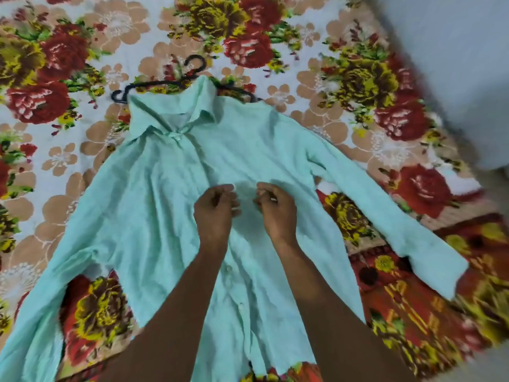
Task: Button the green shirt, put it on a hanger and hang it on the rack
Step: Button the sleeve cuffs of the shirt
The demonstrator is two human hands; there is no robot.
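**One green shirt, one hanger, two hands at the placket**

- Green shirt [170, 205]: one. Laid front-up on the floral bedspread [55, 64], sleeves spread to either side, collar pointing away from the person. Three white buttons show: one at the collar, two on the lower placket.
- Black hanger [154, 85]: one. Lies flat on the bedspread at the shirt's collar, partly hidden under it, hook pointing away.
- Left hand [214, 213]: one. Fingers curled, pinching shirt fabric at mid-chest beside the placket.
- Right hand [276, 209]: one. Fingers curled, pinching the opposite fabric edge, just beside the left hand.
- Whether a button sits between the fingertips cannot be told; the area is blurred.
- Containers: none seen.
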